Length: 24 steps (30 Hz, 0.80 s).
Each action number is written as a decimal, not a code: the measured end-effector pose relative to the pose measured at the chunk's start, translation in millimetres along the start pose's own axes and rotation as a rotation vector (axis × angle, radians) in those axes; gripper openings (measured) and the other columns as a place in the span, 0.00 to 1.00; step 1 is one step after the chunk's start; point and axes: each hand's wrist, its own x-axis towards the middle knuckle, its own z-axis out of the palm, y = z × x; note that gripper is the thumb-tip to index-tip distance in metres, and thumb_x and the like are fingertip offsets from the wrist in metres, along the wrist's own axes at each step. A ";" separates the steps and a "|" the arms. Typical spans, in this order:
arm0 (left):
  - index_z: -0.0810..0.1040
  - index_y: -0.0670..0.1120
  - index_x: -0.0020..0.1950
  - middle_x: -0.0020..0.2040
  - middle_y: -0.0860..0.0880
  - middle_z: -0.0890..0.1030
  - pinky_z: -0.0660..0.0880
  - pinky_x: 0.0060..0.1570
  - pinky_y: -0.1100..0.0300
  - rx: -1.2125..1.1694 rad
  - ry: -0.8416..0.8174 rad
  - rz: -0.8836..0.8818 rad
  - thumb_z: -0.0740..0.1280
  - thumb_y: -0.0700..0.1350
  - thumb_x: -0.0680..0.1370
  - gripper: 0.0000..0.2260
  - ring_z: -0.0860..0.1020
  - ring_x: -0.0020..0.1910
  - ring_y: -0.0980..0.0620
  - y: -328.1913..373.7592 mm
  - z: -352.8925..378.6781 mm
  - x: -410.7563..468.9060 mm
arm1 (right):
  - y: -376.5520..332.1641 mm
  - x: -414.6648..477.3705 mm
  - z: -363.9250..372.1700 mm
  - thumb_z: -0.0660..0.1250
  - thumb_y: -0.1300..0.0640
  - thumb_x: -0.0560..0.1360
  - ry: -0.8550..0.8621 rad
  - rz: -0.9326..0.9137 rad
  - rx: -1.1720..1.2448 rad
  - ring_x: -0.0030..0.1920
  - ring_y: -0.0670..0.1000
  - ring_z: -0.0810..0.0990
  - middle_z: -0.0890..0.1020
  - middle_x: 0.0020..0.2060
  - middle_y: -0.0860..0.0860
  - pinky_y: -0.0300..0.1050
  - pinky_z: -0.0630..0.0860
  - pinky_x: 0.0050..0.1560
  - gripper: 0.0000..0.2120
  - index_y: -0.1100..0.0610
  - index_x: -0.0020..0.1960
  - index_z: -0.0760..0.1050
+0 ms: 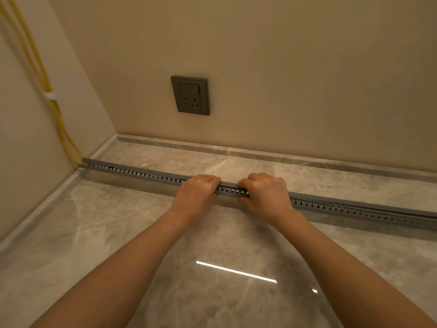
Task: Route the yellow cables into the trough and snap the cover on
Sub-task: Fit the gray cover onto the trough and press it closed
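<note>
1. Setting: room corner with beige painted walls (307, 67), a glossy grey marble-pattern floor (236, 245) and a stone skirting (260, 153). A dark grey wall socket (190, 95) sits on the far wall.
2. Thin yellow cables (59, 124): a bundle running down the left wall, bound by a white tie (50, 95). It enters the trough end at the corner; its run inside is hidden.
3. Long grey slotted plastic trough (142, 174): lies on the floor from the left wall, passing out of frame on the right.
4. Flat grey plastic cover (229, 185): lies along the trough top. Left of the hands it looks seated. To the right a dark gap line suggests it is not yet snapped down.
5. Handling, by judgement: light, thin and springy, flexing along its length. The slotted walls probably bend easily, and the trough may slide on the polished floor. Best taken from above, directly over the walls, working rightward.
6. Left hand (198, 188): fingers curled over the cover, gripping the trough top.
7. Right hand (264, 192): likewise curled over the cover, just beside the left, with a short stretch between them.
</note>
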 end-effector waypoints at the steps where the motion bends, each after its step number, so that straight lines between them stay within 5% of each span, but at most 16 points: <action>1: 0.77 0.41 0.56 0.52 0.45 0.81 0.73 0.49 0.53 0.003 0.011 -0.019 0.66 0.41 0.74 0.11 0.78 0.51 0.45 2.7 0.2 -0.3 | 0.5 -0.3 0.1 0.66 0.50 0.72 0.002 -0.010 0.011 0.46 0.54 0.77 0.81 0.44 0.51 0.43 0.62 0.35 0.12 0.54 0.52 0.78; 10: 0.78 0.42 0.51 0.47 0.46 0.81 0.69 0.43 0.56 -0.020 0.045 -0.001 0.65 0.44 0.76 0.09 0.76 0.49 0.46 35.7 5.5 4.0 | -3.0 -6.1 -7.1 0.77 0.52 0.63 0.097 0.005 0.015 0.29 0.55 0.78 0.79 0.28 0.52 0.40 0.62 0.26 0.09 0.56 0.37 0.80; 16: 0.76 0.44 0.53 0.48 0.47 0.79 0.64 0.39 0.59 0.096 -0.031 0.128 0.61 0.51 0.78 0.12 0.74 0.50 0.49 26.8 2.3 12.6 | -8.5 -15.5 -6.7 0.78 0.54 0.62 0.137 0.057 0.034 0.30 0.54 0.78 0.80 0.30 0.52 0.41 0.69 0.24 0.11 0.56 0.41 0.81; 24: 0.77 0.44 0.52 0.49 0.47 0.80 0.67 0.38 0.55 0.120 -0.029 0.222 0.63 0.51 0.76 0.12 0.75 0.51 0.47 19.4 1.2 14.9 | -20.3 -26.6 -4.7 0.76 0.64 0.63 0.148 0.157 0.070 0.39 0.57 0.81 0.84 0.40 0.55 0.48 0.77 0.34 0.15 0.61 0.49 0.81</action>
